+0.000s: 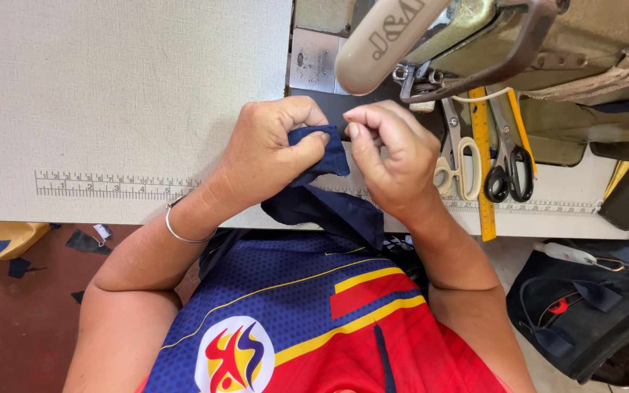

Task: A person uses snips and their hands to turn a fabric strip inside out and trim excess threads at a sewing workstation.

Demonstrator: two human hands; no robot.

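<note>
Firmly, a folded strip of navy fabric [322, 156] is pinched between the thumb and fingers of the left hand [271, 149], near the front edge of the table [111, 94] and about at its middle. Close beside it, the right hand [391, 153] is curled with its fingertips drawn together at the upper end of the same strip, though whether cloth is actually gripped there cannot be told. From the pinch, the fabric is seen trailing down over the table's front edge toward the person's lap. A thin metal bangle [183, 229] is worn on the left wrist. Behind the hands, at the back of the table, the head of a sewing machine [475, 36] is set. To the right of the right hand, cream-handled scissors [456, 164], a yellow ruler [483, 160] and black-handled scissors [509, 164] are laid side by side. A printed measuring scale [111, 185] is marked along the table's front edge at the left.
</note>
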